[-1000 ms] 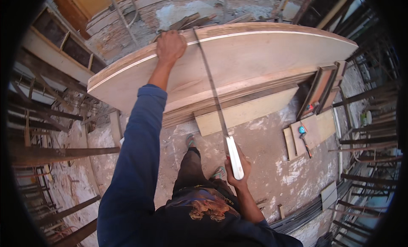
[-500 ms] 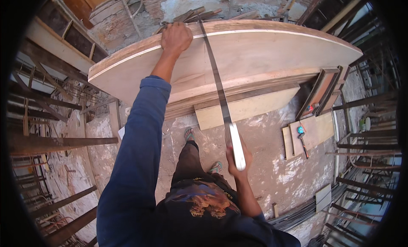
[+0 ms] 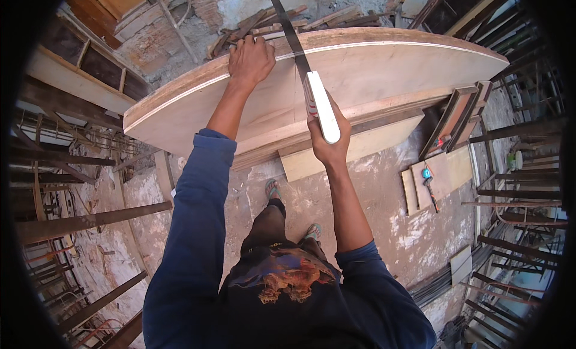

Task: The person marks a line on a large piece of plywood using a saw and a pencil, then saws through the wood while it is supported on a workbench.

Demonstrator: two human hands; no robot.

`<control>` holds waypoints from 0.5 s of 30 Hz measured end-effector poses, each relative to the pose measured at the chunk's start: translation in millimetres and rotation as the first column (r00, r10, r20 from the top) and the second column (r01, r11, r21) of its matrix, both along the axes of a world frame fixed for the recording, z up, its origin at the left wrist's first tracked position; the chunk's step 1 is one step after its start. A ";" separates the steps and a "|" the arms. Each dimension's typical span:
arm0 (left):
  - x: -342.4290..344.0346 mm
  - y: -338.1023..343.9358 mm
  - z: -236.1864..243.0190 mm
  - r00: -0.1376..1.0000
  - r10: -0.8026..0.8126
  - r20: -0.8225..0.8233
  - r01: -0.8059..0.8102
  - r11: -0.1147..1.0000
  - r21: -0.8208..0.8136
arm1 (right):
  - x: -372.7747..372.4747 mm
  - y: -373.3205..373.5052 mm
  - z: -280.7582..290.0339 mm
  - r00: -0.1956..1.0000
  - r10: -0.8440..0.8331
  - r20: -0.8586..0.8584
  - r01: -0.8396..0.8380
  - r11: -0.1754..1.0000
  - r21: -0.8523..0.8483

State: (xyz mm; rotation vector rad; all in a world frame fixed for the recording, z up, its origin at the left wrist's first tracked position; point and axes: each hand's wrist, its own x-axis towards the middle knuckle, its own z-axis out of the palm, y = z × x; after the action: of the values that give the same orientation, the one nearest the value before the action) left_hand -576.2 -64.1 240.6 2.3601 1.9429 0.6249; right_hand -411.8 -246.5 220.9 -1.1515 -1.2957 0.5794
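Note:
My left hand [image 3: 251, 61] grips the top edge of a long pale plywood board [image 3: 401, 71], which stands on edge across the upper middle, its fingers curled over the edge. My right hand [image 3: 330, 148] is closed on the white handle of a handsaw [image 3: 324, 106]. The long dark blade [image 3: 288, 26] crosses the board's top edge just right of my left hand and reaches beyond it. A faint vertical line shows on the board's face below that spot. Below the board, more layered wood and a cream panel [image 3: 348, 151] stand behind my feet.
At the right, a teal tape measure [image 3: 426, 172] and a hammer [image 3: 431, 193] lie on board offcuts [image 3: 461, 163], beside leaning wooden pieces [image 3: 445, 118]. Rough timber frames [image 3: 90, 214] crowd both sides. Scrap wood [image 3: 348, 19] and a masonry wall lie beyond the board.
My right hand and the saw have moved forward and up, so the handle now sits over the board's face and more blade sticks out past the top edge. My left hand has shifted slightly right.

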 end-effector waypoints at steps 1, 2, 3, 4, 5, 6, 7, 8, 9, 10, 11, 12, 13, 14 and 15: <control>2.8 -5.4 -3.1 1.000 -0.028 0.012 0.027 0.994 0.108 | 2.1 -5.8 -2.5 1.000 -0.003 -0.018 0.002 0.999 -0.052; 0.7 -11.2 0.4 0.999 -0.047 0.020 0.041 0.973 0.228 | 2.1 -9.5 -0.5 0.999 0.003 -0.038 -0.006 0.996 -0.089; 3.1 -18.0 1.1 0.998 -0.055 0.026 0.048 0.973 0.224 | 5.1 -14.2 0.0 0.998 0.005 -0.062 -0.013 0.992 -0.124; 5.4 -28.6 0.6 0.987 -0.161 0.018 0.132 0.864 0.485 | 8.4 -18.7 -4.1 0.998 -0.003 -0.056 -0.004 0.992 -0.130; 6.5 -42.3 3.1 0.966 -0.257 -0.019 0.193 0.673 0.714 | 11.4 -21.8 -8.3 0.998 0.002 -0.063 -0.010 0.992 -0.122; 5.4 -65.7 -4.2 0.954 -0.300 -0.017 0.228 0.688 0.689 | 14.9 -24.7 -8.2 0.998 0.000 -0.064 -0.008 0.992 -0.124; -0.8 -98.0 -17.4 0.942 -0.336 -0.021 0.265 0.702 0.660 | 15.2 -26.5 -7.2 0.997 0.004 -0.072 -0.013 0.992 -0.123; -9.1 -129.7 -43.6 0.936 -0.351 -0.031 0.300 0.747 0.593 | 10.9 -26.1 -3.8 1.000 0.006 -0.030 -0.008 0.999 -0.049; -13.7 -161.2 -65.8 0.908 -0.419 0.032 0.372 0.838 0.399 | 9.1 -25.9 -2.5 1.000 -0.001 0.013 0.001 1.000 0.026; -18.7 -199.8 -95.6 0.933 -0.353 0.071 0.350 0.935 0.059 | 7.7 -26.7 -3.1 1.000 -0.005 0.003 0.005 1.000 0.029; -29.3 -237.8 -135.2 0.961 -0.275 0.015 0.263 0.904 -0.337 | 6.1 -27.7 -2.7 1.000 0.019 -0.017 -0.019 1.000 0.012; -42.8 -277.6 -175.6 0.947 -0.290 -0.141 0.130 0.745 -0.654 | 5.8 -28.5 -2.3 0.998 0.048 -0.036 -0.048 0.999 -0.003; -57.8 -320.7 -232.0 0.920 -0.370 -0.127 0.115 0.566 -0.816 | 5.8 -28.0 -5.2 1.000 0.014 0.020 -0.015 0.999 0.049; -66.0 -357.8 -262.6 0.925 -0.379 -0.018 0.137 0.379 -0.915 | 13.0 -27.6 -7.5 1.000 0.014 0.013 -0.015 0.998 0.062; -97.4 -396.2 -314.8 0.863 -0.472 0.183 0.300 0.184 -0.936 | 8.2 -26.1 2.1 0.999 0.039 -0.028 -0.037 0.997 0.071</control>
State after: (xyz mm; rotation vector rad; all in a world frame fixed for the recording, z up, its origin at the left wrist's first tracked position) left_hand -673.7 -460.3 -74.3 1.8352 0.9981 -0.6659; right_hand -403.5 -272.6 223.0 -1.0588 -1.3051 0.5717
